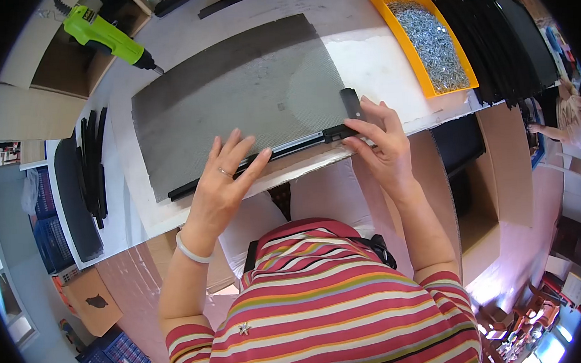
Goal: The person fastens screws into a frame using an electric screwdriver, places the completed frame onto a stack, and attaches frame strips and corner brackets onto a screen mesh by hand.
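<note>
A dark grey mesh panel (238, 85) lies flat on the white table. Along its near edge runs a black and silver rail (295, 144). My left hand (222, 176), with a ring and a white bracelet, rests fingers spread over the rail and the panel's near edge. At the rail's right end sits a black L-shaped corner piece (350, 104). My right hand (386, 139) holds this corner piece between thumb and fingers; part of the contact is hidden by the fingers.
A green electric screwdriver (102, 34) hangs at the upper left. A yellow tray (424, 80) full of small screws stands at the right, beside a stack of black strips (488, 43). More black strips (92, 167) lie at the left. Cardboard boxes (509, 168) stand below the table; a person (569, 118) is far right.
</note>
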The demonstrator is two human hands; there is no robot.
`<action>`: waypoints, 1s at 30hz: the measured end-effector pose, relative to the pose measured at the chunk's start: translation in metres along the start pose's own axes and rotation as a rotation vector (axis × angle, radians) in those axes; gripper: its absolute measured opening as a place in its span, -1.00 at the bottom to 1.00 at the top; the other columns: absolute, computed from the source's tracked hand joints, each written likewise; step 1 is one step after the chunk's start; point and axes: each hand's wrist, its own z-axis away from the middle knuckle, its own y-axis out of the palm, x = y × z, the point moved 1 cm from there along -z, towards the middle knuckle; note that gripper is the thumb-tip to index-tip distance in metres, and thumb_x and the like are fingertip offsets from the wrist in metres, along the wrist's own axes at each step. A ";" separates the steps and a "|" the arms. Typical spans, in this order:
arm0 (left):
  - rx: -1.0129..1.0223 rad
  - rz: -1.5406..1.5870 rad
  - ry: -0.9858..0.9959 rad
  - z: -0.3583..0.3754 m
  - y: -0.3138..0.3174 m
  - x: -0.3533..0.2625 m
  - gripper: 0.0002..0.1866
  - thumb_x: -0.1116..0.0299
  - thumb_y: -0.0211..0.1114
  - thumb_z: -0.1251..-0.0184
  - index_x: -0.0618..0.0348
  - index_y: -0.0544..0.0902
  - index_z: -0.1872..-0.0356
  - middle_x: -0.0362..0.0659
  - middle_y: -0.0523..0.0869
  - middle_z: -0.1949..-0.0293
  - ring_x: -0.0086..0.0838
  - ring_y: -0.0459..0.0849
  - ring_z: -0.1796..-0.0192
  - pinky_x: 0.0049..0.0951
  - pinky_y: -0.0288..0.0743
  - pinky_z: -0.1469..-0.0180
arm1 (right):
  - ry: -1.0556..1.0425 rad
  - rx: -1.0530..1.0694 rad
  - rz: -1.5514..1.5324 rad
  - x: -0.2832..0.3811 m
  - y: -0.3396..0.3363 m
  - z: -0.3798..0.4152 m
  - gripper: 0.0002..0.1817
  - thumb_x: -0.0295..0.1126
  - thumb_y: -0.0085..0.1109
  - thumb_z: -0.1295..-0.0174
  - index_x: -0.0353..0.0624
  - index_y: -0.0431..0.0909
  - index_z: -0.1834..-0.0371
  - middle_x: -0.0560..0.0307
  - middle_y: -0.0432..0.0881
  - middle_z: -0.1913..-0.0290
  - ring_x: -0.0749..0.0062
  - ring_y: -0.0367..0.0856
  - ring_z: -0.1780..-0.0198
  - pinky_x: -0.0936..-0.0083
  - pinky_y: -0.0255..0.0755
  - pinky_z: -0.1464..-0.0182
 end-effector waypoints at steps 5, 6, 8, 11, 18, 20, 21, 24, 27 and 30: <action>0.035 -0.074 0.019 0.001 0.003 -0.003 -0.42 0.43 0.33 -0.26 -0.07 0.63 -0.36 -0.12 0.54 -0.45 -0.02 0.55 -0.44 0.21 0.36 -0.48 | 0.015 0.002 -0.003 0.000 0.001 0.000 -0.64 -0.44 0.57 -0.07 0.00 0.79 0.01 -0.03 0.61 -0.15 0.00 0.61 -0.32 0.01 0.34 -0.50; 0.014 -0.098 0.019 -0.001 0.001 -0.006 -0.47 0.47 0.35 -0.26 -0.03 0.66 -0.31 -0.12 0.59 -0.42 -0.04 0.56 -0.44 0.18 0.35 -0.49 | 0.014 0.007 -0.004 0.000 0.001 0.000 -0.64 -0.44 0.57 -0.07 0.00 0.79 0.01 -0.03 0.61 -0.15 0.00 0.61 -0.32 0.01 0.34 -0.50; -0.007 -0.124 0.015 -0.001 0.001 -0.008 -0.51 0.51 0.37 -0.25 0.01 0.70 -0.25 -0.12 0.63 -0.38 -0.06 0.57 -0.44 0.15 0.35 -0.50 | 0.015 0.004 0.008 0.000 0.001 0.000 -0.64 -0.44 0.56 -0.07 0.00 0.79 0.01 -0.03 0.61 -0.15 0.02 0.61 -0.32 0.01 0.34 -0.50; -0.015 -0.129 0.007 0.000 0.003 -0.008 -0.53 0.47 0.35 -0.27 0.01 0.70 -0.25 -0.13 0.65 -0.35 -0.07 0.58 -0.43 0.13 0.36 -0.49 | 0.027 0.001 0.001 0.001 0.001 -0.001 -0.64 -0.45 0.56 -0.08 0.01 0.79 0.01 -0.02 0.61 -0.15 0.02 0.61 -0.32 0.02 0.35 -0.50; -0.015 -0.126 -0.004 -0.004 0.001 -0.011 -0.56 0.48 0.32 -0.30 0.05 0.72 -0.23 -0.12 0.67 -0.34 -0.07 0.61 -0.40 0.12 0.38 -0.47 | 0.041 0.012 0.039 0.002 0.001 -0.002 -0.61 -0.46 0.56 -0.06 0.02 0.78 -0.01 -0.01 0.61 -0.13 0.01 0.63 -0.30 0.02 0.37 -0.48; 0.000 -0.133 -0.002 -0.002 0.001 -0.011 -0.56 0.48 0.32 -0.30 0.06 0.72 -0.22 -0.12 0.68 -0.33 -0.07 0.61 -0.40 0.12 0.39 -0.47 | 0.028 0.031 0.069 0.004 -0.001 -0.004 -0.59 -0.48 0.54 -0.07 0.04 0.77 -0.04 -0.01 0.61 -0.11 0.00 0.63 -0.28 0.02 0.38 -0.46; -0.024 -0.141 -0.003 -0.002 0.003 -0.011 -0.57 0.48 0.33 -0.30 0.06 0.73 -0.21 -0.11 0.69 -0.32 -0.06 0.62 -0.39 0.12 0.41 -0.46 | 0.030 0.031 0.068 0.003 -0.002 -0.005 -0.59 -0.48 0.54 -0.07 0.04 0.77 -0.04 -0.01 0.61 -0.11 0.00 0.63 -0.28 0.02 0.38 -0.46; -0.054 -0.144 -0.004 -0.003 0.004 -0.011 -0.58 0.49 0.34 -0.28 0.07 0.74 -0.19 -0.11 0.71 -0.29 -0.05 0.63 -0.38 0.12 0.42 -0.45 | 0.016 0.079 0.092 0.001 -0.005 -0.007 -0.58 -0.52 0.49 -0.11 0.02 0.76 -0.07 -0.01 0.61 -0.10 0.00 0.64 -0.25 0.02 0.40 -0.43; -0.061 -0.136 -0.009 -0.004 0.003 -0.011 -0.58 0.50 0.36 -0.27 0.08 0.75 -0.18 -0.10 0.72 -0.28 -0.04 0.64 -0.37 0.12 0.42 -0.45 | 0.036 0.089 0.046 0.001 -0.007 -0.011 -0.61 -0.55 0.44 -0.16 -0.01 0.74 -0.09 0.04 0.64 -0.03 0.03 0.64 -0.25 0.00 0.38 -0.44; -0.071 -0.133 -0.001 0.001 0.008 -0.006 -0.56 0.46 0.34 -0.26 0.06 0.74 -0.20 -0.11 0.70 -0.30 -0.04 0.63 -0.37 0.14 0.41 -0.45 | 0.042 0.017 0.001 0.006 -0.008 -0.012 -0.69 -0.55 0.40 -0.23 -0.04 0.76 -0.03 0.06 0.67 0.00 0.10 0.66 -0.17 0.14 0.50 -0.30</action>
